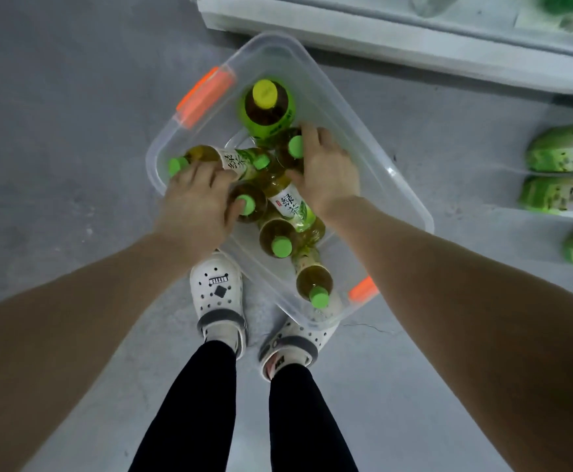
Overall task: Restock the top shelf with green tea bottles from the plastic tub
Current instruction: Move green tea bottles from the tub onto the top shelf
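Grey floor [57,131], tub [397,185] just beside shelf base [380,39]

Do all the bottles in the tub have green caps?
No, the big bottle at the far end of the plastic tub has a yellow cap.

The left grip [193,202] covers the middle of a lying bottle [234,160], and its fingertips are out of sight, so whether they close on it cannot be told. The right grip [325,172] hides the body of an upright bottle [295,146]; only the cap and one shoulder show. The toe of the right shoe [291,349] disappears beneath the tub [411,202]. The shelf bottles [564,148] are smeared, their labels unreadable, and the right edge cuts them. A clear bottle [428,3] is cropped by the top edge.
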A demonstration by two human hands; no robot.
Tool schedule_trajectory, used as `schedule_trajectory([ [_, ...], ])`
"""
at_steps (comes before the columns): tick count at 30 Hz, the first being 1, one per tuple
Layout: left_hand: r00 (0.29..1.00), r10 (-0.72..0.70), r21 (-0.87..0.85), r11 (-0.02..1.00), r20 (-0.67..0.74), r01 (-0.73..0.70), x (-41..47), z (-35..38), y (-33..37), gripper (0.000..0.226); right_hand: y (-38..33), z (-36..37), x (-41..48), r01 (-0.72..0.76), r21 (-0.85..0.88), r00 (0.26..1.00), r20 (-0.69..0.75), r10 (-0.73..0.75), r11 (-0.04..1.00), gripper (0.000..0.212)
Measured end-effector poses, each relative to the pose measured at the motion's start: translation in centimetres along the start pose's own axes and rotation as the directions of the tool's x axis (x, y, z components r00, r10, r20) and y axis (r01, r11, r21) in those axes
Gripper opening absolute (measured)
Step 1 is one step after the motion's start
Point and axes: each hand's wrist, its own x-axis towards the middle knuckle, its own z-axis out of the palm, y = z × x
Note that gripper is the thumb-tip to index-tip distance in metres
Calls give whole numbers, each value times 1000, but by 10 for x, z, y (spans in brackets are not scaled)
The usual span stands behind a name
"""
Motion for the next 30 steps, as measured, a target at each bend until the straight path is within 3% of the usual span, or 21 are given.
schedule_trajectory([
  [4,999,15,40,999,35,-16,1,7,-5,56,2,5,8,-31,40,997,-66,34,999,59],
  [9,998,5,8,1000,55,-5,1,1,-2,49,6,-3,7,-34,180,997,-67,47,983,49],
  [14,995,-34,-238,970,98,57,1,-22,11,60,7,-35,-14,-43,357,969,-214,126,933,46],
  [17,999,14,-354,935,53,5,3,-46,25,78,2,-71,-33,-31,468,941,-283,184,883,42],
  [21,997,66,-442,894,-34,-74,6,-81,45,99,-15,-107,-56,-50,687,960,-166,224,725,36],
  [24,998,33,-509,859,-46,-52,5,-94,47,81,-30,-112,-64,-82,804,985,-25,172,589,36],
  [27,996,-68,-555,832,-63,22,-9,-92,31,62,-37,-94,-63,-231,883,972,189,142,408,49],
  [28,989,-136,-571,817,-59,78,-15,-89,23,59,-38,-84,-62,-274,863,961,235,144,424,51],
  [30,956,-289,-594,776,-39,211,-25,-80,7,56,-40,-56,-59,-263,709,962,241,125,654,44],
])
